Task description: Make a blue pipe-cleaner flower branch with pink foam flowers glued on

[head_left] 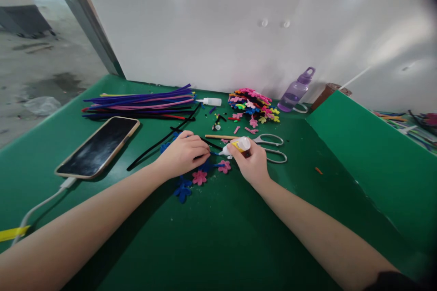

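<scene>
My right hand [254, 163] is closed around a small white glue bottle [241, 144] with a yellow label. The bottle is tilted, its nozzle pointing left at a blue pipe cleaner [214, 153]. That blue stem is pinched in the fingertips of my left hand [186, 153]. Below the hands lie a pink flower [200, 177], another pink flower [224, 166] on a blue stem and a blue flower [183, 190]. More blue fuzzy pieces [165, 146] show behind my left hand, which partly hides them. Grey-handled scissors [273, 140] lie just beyond my right hand.
Left stands a bundle of pipe cleaners [143, 102], with a phone [99, 148] on a cable before it. At the back are a second glue bottle [212, 102], a pile of colourful flowers [251, 102] and a purple water bottle [294, 93]. A green panel [372, 159] rises at right.
</scene>
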Demonstrator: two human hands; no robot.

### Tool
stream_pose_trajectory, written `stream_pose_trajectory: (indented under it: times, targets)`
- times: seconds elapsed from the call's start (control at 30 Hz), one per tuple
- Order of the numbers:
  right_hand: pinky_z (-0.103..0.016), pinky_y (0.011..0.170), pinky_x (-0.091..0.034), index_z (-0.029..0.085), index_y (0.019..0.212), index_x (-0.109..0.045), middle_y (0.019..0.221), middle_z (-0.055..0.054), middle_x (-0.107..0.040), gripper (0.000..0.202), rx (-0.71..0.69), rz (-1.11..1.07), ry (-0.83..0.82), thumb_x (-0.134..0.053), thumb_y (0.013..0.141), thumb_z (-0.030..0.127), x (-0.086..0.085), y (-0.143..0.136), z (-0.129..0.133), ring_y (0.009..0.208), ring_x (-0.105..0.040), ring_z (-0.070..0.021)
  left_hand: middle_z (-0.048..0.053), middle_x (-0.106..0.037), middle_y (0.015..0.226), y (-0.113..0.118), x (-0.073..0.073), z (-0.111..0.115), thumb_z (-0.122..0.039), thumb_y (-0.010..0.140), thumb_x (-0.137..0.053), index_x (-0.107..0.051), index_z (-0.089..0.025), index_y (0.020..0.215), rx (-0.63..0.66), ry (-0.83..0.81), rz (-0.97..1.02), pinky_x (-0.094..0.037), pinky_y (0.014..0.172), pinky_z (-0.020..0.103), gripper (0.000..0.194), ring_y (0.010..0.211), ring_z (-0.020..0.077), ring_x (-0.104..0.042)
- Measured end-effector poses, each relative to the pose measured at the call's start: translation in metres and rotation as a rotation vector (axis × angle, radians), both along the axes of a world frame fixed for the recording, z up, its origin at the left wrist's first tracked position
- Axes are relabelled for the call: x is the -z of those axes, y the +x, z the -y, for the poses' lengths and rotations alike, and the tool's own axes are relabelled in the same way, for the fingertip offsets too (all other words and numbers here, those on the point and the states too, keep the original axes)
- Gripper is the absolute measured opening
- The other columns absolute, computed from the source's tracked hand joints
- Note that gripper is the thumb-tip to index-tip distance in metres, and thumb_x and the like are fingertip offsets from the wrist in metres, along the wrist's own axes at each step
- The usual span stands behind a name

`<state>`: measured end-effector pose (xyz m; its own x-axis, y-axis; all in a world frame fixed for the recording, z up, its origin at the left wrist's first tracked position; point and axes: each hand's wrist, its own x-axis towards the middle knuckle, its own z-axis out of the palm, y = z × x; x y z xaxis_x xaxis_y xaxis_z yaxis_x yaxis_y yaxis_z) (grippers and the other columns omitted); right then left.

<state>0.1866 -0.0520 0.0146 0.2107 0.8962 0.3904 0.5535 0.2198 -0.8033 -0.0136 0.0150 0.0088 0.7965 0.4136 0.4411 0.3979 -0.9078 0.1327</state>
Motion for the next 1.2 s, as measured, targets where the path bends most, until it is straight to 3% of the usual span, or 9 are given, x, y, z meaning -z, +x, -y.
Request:
stream_pose_trajectory:
  times: [0.37, 0.73, 0.97, 1.2]
  targets:
    - [-0.025, 0.047, -0.040, 0.019, 0.077, -0.065, 0.067, -0.002, -0.065, 0.022, -0.016, 0.013, 0.028, -0.061, 0.074, 0.041, -0.002, -0.001, 0.001, 0.052, -0.052, -0.0122, -0.001, -0.070, 0.089, 0.000, -0.002, 0.000, -0.023, 0.087, -0.045, -0.064, -0.022, 0.085, 0.008, -0.007, 0.003, -0.032, 0.085, 0.034, 0.019, 0.083, 0.0138, -0.059]
    - [-0.024, 0.048, -0.042, 0.019, 0.079, -0.063, 0.069, -0.002, -0.063, 0.019, -0.003, -0.209, 0.043, -0.063, 0.073, 0.037, 0.002, -0.002, -0.002, 0.055, -0.054, -0.0121, -0.001, -0.069, 0.090, 0.001, 0.000, 0.000, -0.024, 0.088, -0.045, -0.063, -0.021, 0.085, -0.008, 0.003, -0.003, -0.032, 0.085, 0.034, 0.019, 0.084, 0.0134, -0.059]
    - [-0.026, 0.051, -0.046, 0.019, 0.082, -0.061, 0.074, -0.003, -0.064, 0.020, 0.001, -0.374, 0.094, -0.064, 0.073, 0.037, 0.001, -0.001, -0.003, 0.060, -0.055, -0.0129, 0.003, -0.066, 0.097, -0.001, -0.012, 0.003, -0.022, 0.087, -0.044, -0.057, -0.019, 0.085, -0.137, 0.000, 0.090, -0.035, 0.084, 0.034, 0.014, 0.088, 0.0153, -0.059]
    - [-0.026, 0.053, -0.046, 0.018, 0.083, -0.062, 0.075, -0.003, -0.063, 0.021, 0.005, -0.427, 0.063, -0.065, 0.072, 0.036, 0.003, 0.000, -0.005, 0.061, -0.056, -0.0129, 0.002, -0.066, 0.087, -0.002, -0.007, -0.004, -0.025, 0.085, -0.046, -0.052, -0.020, 0.085, -0.168, -0.040, 0.117, -0.036, 0.085, 0.036, 0.008, 0.081, 0.0158, -0.059]
